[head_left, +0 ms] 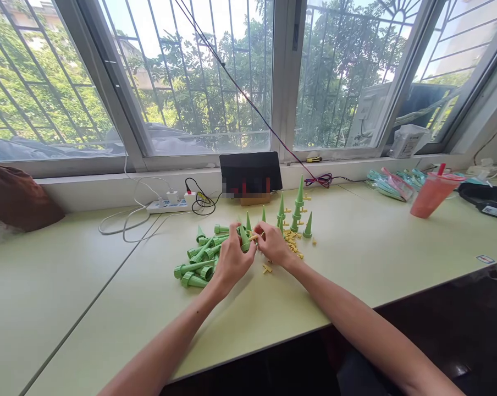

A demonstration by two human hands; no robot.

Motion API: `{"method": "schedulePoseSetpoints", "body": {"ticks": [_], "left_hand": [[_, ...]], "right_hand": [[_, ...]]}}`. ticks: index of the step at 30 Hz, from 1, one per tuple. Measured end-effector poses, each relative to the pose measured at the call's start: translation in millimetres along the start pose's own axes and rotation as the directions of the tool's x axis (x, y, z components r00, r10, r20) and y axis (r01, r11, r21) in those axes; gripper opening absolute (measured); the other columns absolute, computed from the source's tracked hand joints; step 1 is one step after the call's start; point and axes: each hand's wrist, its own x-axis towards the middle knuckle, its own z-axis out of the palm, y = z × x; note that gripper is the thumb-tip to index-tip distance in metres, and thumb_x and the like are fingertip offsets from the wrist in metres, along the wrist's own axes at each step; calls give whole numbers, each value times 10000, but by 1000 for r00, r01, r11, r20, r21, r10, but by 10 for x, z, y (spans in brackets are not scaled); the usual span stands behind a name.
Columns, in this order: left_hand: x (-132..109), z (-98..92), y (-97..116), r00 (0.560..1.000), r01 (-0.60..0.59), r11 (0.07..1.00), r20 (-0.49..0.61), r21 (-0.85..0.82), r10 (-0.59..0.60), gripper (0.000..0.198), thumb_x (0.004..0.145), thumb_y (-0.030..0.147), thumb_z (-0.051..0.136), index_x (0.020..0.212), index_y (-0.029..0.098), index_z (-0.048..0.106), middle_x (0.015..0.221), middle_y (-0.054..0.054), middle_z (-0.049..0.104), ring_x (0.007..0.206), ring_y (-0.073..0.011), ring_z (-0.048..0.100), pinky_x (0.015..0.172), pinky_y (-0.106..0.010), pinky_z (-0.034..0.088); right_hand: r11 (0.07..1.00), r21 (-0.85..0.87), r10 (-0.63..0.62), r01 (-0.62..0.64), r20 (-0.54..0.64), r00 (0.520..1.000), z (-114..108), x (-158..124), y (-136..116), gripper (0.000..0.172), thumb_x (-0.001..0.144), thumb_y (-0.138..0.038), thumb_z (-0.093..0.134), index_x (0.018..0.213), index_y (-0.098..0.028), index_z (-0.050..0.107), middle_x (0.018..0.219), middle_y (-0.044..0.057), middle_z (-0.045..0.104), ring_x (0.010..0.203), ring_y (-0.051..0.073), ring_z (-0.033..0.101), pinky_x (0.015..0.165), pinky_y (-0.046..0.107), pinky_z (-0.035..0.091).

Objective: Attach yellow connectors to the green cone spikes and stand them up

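My left hand (pixel 236 257) is closed around a green plastic spike (pixel 244 240), a cone with a ribbed cap end. Right beside it, my right hand (pixel 273 242) pinches a small yellow T-shaped piece (pixel 253 237) against the spike; the fingers hide part of the contact. A pile of green spikes (pixel 197 265) lies to the left of my left hand. Yellow T-shaped pieces (pixel 293 242) are heaped just right of my right hand, and a few loose ones (pixel 267 269) lie nearer to me. Behind, several green spikes (pixel 298 209) stand upright, some stacked with yellow pieces sticking out.
A dark-screened tablet (pixel 250 171) leans at the back on a brown stand (pixel 255 199). A power strip (pixel 170 205) with cables is at back left. A red drink cup (pixel 436 192), plastic packets (pixel 391 184) and a black strap (pixel 487 201) sit at right. A brown bag (pixel 20 198) rests far left.
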Motion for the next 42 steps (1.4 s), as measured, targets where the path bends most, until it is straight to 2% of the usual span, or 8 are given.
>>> {"method": "schedulePoseSetpoints", "body": {"ticks": [3, 7, 13, 23, 30, 36, 42], "left_hand": [[12, -14, -16, 999, 28, 999, 16, 45, -28, 368, 821, 332, 518, 1157, 192, 468, 575, 65, 471, 526, -151, 488, 564, -254, 364], [25, -44, -48, 994, 24, 993, 100, 116, -36, 211, 843, 327, 481, 990, 207, 573, 645, -4, 593, 643, -190, 589, 649, -280, 413], [9, -42, -40, 971, 10, 935, 220, 355, -94, 196, 867, 330, 446, 909, 210, 595, 748, -78, 666, 738, -258, 635, 593, -290, 377], [20, -60, -26, 943, 45, 882, 272, 470, -193, 320, 902, 386, 360, 1070, 165, 519, 807, -117, 669, 743, -284, 639, 582, -308, 372], [-4, -63, -41, 932, 32, 869, 300, 494, -205, 373, 926, 369, 283, 1117, 124, 490, 807, -142, 673, 746, -308, 651, 598, -333, 398], [-3, -58, -33, 937, 58, 867, 273, 495, -218, 403, 921, 375, 302, 1176, 113, 472, 878, -172, 685, 789, -314, 663, 622, -339, 415], [16, -75, 7, 952, 88, 868, 216, 489, -218, 483, 908, 427, 359, 1266, 115, 444, 859, -159, 693, 782, -304, 669, 616, -325, 406]], "right_hand": [[999, 45, 19, -18, -37, 999, -7, 13, 23, 113, 884, -230, 479, 800, -183, 538, 735, 13, 618, 594, 123, 544, 593, 231, 378], [993, 110, 41, -35, -54, 998, -16, 22, 38, 136, 901, -252, 465, 794, -187, 518, 719, 5, 611, 525, 115, 545, 561, 237, 390], [992, 120, 43, -34, -71, 997, -12, 24, 45, 120, 893, -258, 478, 812, -189, 533, 749, 20, 623, 548, 127, 554, 557, 245, 412], [994, 102, 34, -24, -99, 994, -34, 18, -20, 105, 878, -255, 501, 831, -177, 553, 768, 29, 632, 595, 128, 555, 589, 245, 427], [995, 95, 30, -19, -111, 993, -42, 14, -33, 97, 864, -261, 533, 837, -178, 574, 765, 27, 647, 601, 128, 558, 606, 248, 435], [996, 87, 26, -17, -108, 994, -49, 11, -54, 113, 859, -272, 541, 843, -177, 600, 777, 29, 661, 611, 131, 558, 615, 254, 440], [996, 92, 21, -10, -115, 993, -50, 9, -63, 122, 854, -279, 547, 834, -173, 604, 787, 30, 665, 597, 123, 552, 610, 251, 440]]}}
